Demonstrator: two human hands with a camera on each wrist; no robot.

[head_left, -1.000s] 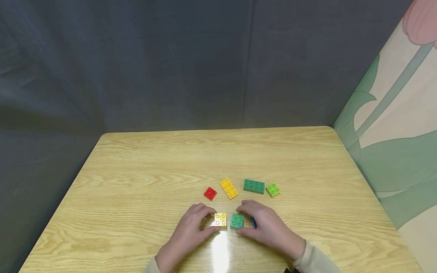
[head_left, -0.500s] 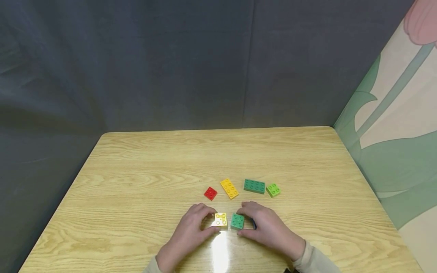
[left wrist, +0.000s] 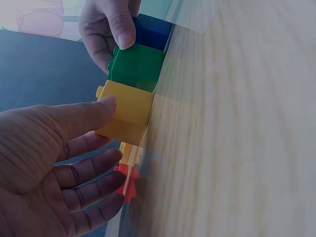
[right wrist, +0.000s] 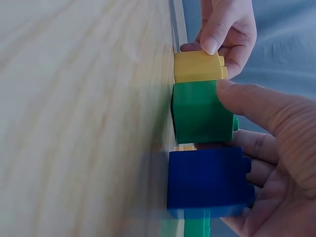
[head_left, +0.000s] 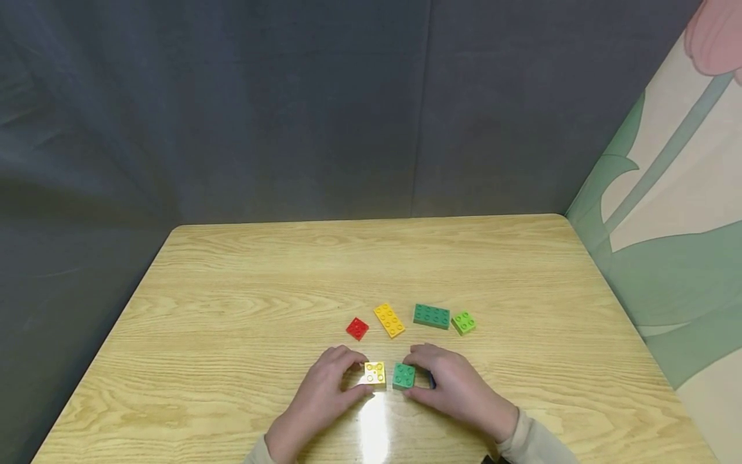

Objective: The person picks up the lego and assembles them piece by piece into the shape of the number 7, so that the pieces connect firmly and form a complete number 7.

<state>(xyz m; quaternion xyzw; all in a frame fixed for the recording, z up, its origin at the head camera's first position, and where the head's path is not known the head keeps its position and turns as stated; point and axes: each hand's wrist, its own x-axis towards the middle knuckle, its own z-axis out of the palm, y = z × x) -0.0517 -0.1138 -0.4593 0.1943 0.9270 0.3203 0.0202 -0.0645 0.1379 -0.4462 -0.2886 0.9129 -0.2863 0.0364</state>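
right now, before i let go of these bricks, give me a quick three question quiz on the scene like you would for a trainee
1. Pick one. Which brick does the left grip hold?
a) the red brick
b) the square yellow brick
c) the square green brick

2. True or false: in the head view, the long green brick lies between the long yellow brick and the lime brick.

3. Fill in the colour: in the head view, the right grip mostly hides a ____ brick, which the right wrist view shows plainly.

Key:
1. b
2. True
3. Blue, as in the blue brick
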